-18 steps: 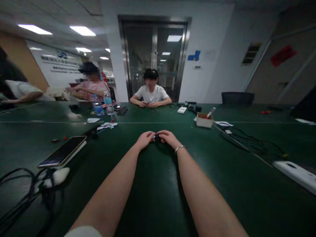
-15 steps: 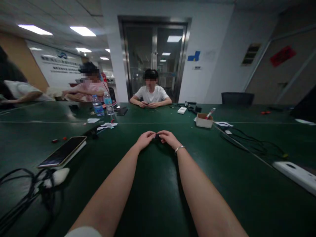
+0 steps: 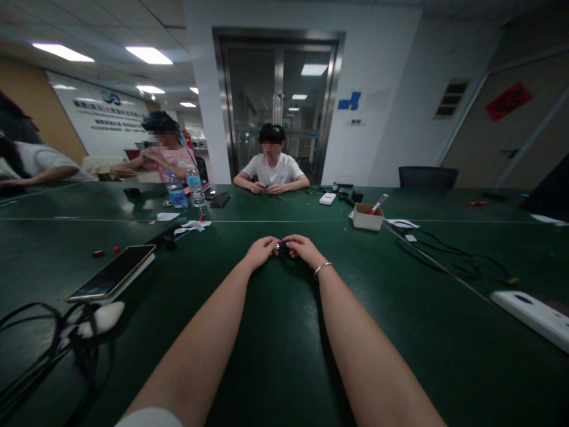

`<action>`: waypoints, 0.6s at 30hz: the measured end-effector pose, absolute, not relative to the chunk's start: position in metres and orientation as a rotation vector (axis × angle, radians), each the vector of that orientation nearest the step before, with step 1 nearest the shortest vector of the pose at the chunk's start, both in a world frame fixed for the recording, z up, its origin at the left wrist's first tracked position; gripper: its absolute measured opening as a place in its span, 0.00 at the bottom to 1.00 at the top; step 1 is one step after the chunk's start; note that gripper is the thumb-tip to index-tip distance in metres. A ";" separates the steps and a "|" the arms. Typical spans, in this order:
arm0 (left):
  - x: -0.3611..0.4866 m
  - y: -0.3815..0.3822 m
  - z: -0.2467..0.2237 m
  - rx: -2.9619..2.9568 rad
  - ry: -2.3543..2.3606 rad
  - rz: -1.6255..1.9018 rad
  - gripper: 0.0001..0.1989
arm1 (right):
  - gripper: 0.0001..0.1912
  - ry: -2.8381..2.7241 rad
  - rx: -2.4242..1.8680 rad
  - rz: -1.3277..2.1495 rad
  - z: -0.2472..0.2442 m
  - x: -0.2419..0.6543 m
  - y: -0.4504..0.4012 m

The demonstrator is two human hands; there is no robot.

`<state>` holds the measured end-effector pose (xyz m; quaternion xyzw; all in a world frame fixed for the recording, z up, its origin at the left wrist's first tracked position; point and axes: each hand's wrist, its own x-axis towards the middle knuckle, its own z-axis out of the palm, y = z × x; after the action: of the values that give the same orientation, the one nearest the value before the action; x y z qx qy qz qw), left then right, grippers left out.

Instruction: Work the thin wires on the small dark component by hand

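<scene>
Over the green table, straight ahead of me, both arms reach out and my hands nearly meet. A small black object with a shiny silver end sits between my fingertips; it is too small to tell its kind. My right hand, with a silver bracelet at the wrist, pinches the black part. At the silver end, my left hand is closed, thumb and fingers together. The fingers partly hide the object.
On the left lie a phone, black cables and a white mouse-like object. Water bottles stand farther back. A small box and a white power strip are on the right. A person sits opposite.
The silver end of the black object now shows beside my left fingers; before, it looked all dark. My arms have hardly moved. The person in pink has shifted their arms.
</scene>
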<state>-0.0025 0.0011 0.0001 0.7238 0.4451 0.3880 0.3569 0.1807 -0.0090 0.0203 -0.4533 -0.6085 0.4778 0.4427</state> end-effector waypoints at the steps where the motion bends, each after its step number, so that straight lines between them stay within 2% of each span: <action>1: -0.003 0.001 0.000 1.868 1.155 0.999 0.20 | 0.09 -1.510 -1.124 1.185 0.020 0.181 -0.009; 18: 0.000 0.001 0.000 1.843 1.166 1.061 0.17 | 0.10 -1.507 -1.144 1.190 0.019 0.181 -0.007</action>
<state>-0.0002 0.0009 0.0000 0.7116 0.4503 0.4098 0.3506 0.1809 -0.0075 0.0188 -0.4603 -0.6061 0.4787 0.4378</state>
